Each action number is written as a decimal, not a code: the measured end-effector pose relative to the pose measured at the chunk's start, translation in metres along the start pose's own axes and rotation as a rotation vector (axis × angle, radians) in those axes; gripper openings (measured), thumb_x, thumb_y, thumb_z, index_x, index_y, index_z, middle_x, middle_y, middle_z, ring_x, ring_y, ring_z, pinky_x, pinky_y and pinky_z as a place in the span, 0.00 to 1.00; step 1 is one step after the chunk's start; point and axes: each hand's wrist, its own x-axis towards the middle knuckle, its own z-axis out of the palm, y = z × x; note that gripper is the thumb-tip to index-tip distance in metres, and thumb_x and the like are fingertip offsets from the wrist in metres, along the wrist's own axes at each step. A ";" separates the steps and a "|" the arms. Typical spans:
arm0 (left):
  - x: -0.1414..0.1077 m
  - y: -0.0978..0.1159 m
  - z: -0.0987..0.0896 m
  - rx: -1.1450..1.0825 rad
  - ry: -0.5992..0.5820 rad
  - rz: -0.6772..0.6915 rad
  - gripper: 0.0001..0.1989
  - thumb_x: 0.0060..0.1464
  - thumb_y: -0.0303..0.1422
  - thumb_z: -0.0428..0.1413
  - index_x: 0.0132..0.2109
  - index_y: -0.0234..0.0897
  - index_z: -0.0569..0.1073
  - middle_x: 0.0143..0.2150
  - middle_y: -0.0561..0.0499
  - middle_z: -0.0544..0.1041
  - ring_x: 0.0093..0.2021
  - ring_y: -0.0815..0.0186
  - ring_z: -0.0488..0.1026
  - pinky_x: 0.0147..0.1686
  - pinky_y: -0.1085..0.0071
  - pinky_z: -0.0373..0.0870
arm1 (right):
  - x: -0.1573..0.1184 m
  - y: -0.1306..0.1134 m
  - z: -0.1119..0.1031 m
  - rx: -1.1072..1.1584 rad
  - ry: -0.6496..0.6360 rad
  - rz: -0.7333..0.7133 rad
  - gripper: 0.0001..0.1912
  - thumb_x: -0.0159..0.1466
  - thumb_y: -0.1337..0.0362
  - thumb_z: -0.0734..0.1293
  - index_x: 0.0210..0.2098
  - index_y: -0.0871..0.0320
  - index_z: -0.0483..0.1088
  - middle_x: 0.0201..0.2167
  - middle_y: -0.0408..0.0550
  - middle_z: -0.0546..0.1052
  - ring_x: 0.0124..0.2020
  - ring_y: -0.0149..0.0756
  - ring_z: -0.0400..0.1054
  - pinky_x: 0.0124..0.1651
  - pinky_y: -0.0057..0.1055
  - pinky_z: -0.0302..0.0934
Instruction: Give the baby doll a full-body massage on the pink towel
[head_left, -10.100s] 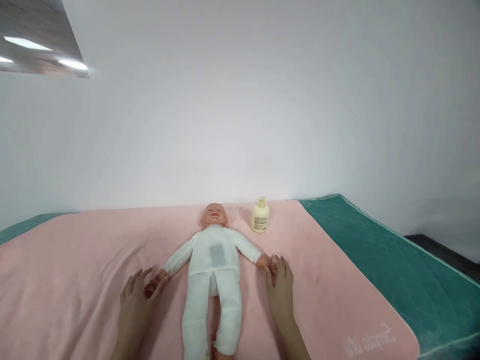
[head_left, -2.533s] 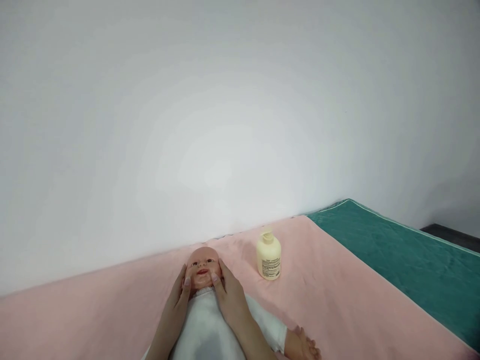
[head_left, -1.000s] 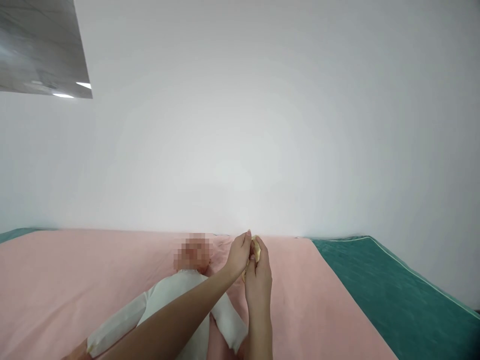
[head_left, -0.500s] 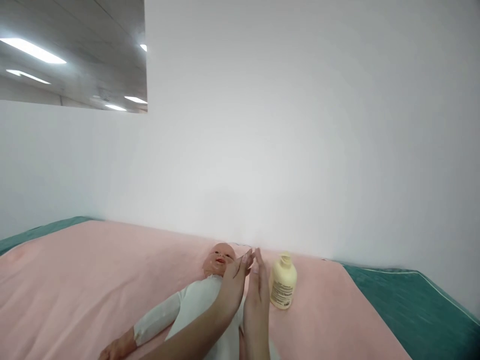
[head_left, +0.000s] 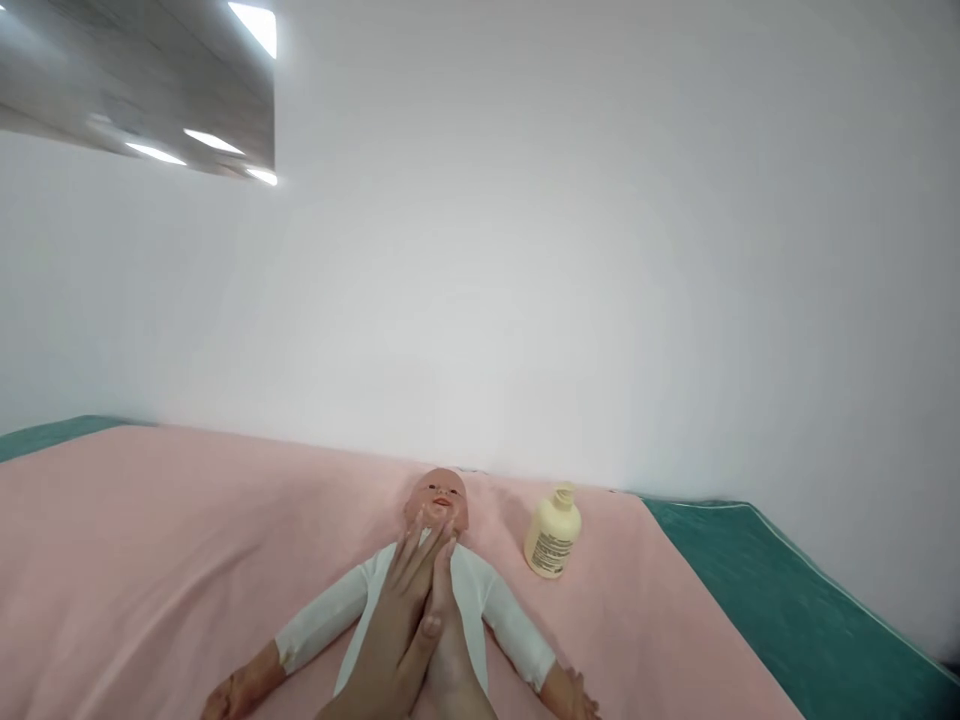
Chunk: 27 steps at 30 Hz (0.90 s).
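In the head view a baby doll (head_left: 472, 585) in a white top lies on its back, arms spread out. Over its chest my left hand (head_left: 394, 620) rests palm to palm against my right hand (head_left: 448, 620). The left fingers are stretched out and a little apart, pointing toward the doll's chin. The right fingers are also straight, partly covered by the left hand. Nothing shows between the palms. To the right of the doll's head stands a pale yellow pump bottle (head_left: 553, 533) with printed text, untouched.
A pink cloth (head_left: 187, 540) with some creases lies under the doll. Green surface (head_left: 795, 610) shows past its right side and at the far left corner. A white wall (head_left: 480, 300) rises directly behind; ceiling lights show at upper left.
Both hands have moved left and down, from beside the doll's head to over its chest, palms coming together. The doll's right-side arm is now uncovered. The camera view has shifted.
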 end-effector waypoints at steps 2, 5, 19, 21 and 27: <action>-0.002 -0.014 -0.003 0.024 -0.026 0.088 0.30 0.65 0.41 0.41 0.70 0.45 0.43 0.70 0.48 0.51 0.68 0.52 0.48 0.64 0.46 0.49 | 0.003 -0.007 0.001 0.228 0.026 0.085 0.47 0.61 0.31 0.41 0.64 0.56 0.58 0.54 0.52 0.72 0.60 0.43 0.61 0.56 0.43 0.62; -0.004 -0.034 0.003 0.024 -0.082 0.111 0.31 0.62 0.38 0.47 0.69 0.46 0.48 0.68 0.48 0.56 0.67 0.54 0.52 0.63 0.50 0.52 | 0.011 -0.011 -0.011 0.654 -0.011 0.236 0.53 0.53 0.25 0.45 0.56 0.60 0.67 0.52 0.57 0.73 0.56 0.49 0.65 0.52 0.44 0.64; 0.009 -0.054 -0.030 -0.474 0.118 -0.709 0.28 0.60 0.53 0.41 0.50 0.36 0.72 0.52 0.45 0.76 0.53 0.56 0.71 0.51 0.63 0.70 | -0.001 0.014 -0.060 -0.438 -0.592 -0.127 0.22 0.65 0.43 0.59 0.56 0.37 0.67 0.61 0.32 0.63 0.67 0.48 0.44 0.69 0.44 0.19; 0.008 -0.059 -0.030 -0.494 0.106 -0.753 0.28 0.60 0.52 0.41 0.48 0.36 0.73 0.51 0.45 0.76 0.52 0.57 0.72 0.50 0.64 0.70 | 0.004 0.022 -0.052 -0.530 -0.577 -0.130 0.23 0.65 0.43 0.60 0.58 0.34 0.62 0.64 0.30 0.57 0.68 0.50 0.40 0.68 0.47 0.16; 0.004 -0.048 -0.030 -0.430 0.096 -0.705 0.24 0.63 0.49 0.40 0.48 0.38 0.72 0.48 0.47 0.77 0.51 0.59 0.72 0.50 0.65 0.69 | 0.003 0.021 -0.054 -0.727 -0.415 -0.022 0.40 0.66 0.45 0.59 0.69 0.52 0.39 0.69 0.43 0.39 0.69 0.48 0.28 0.66 0.55 0.19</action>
